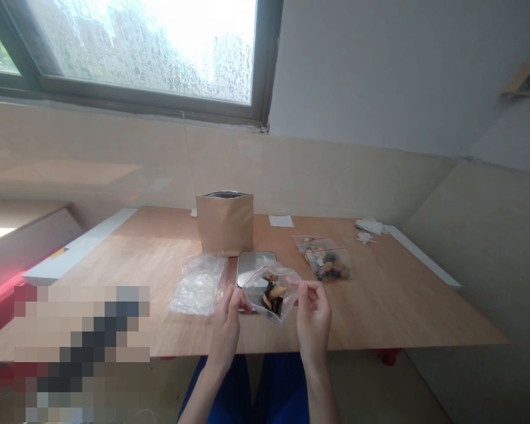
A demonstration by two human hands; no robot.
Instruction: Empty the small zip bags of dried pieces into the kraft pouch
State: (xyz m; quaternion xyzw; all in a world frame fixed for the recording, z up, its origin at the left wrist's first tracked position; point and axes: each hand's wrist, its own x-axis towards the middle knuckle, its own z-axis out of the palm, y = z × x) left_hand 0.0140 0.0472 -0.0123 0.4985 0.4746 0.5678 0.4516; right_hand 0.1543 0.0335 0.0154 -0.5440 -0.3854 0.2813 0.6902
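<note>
Between my two hands is a clear zip bag (272, 294) with dark and tan dried pieces inside. My left hand (228, 312) pinches its left edge, and my right hand (311, 315) pinches the right edge. The bag hangs above the near part of a small flat scale (251, 268) and hides some of it. A stack of clear plastic bags (197, 285) lies just left of the scale. Behind the scale a brown paper pouch (225, 224) stands upright with its top open. Two filled zip bags (333, 264) lie overlapping on the table to the right.
The wooden table (393, 294) reaches back to a tiled wall below a window. A white paper (281, 221) lies near the back edge, and crumpled white scraps (370, 227) lie at the back right. The lower left is pixelated.
</note>
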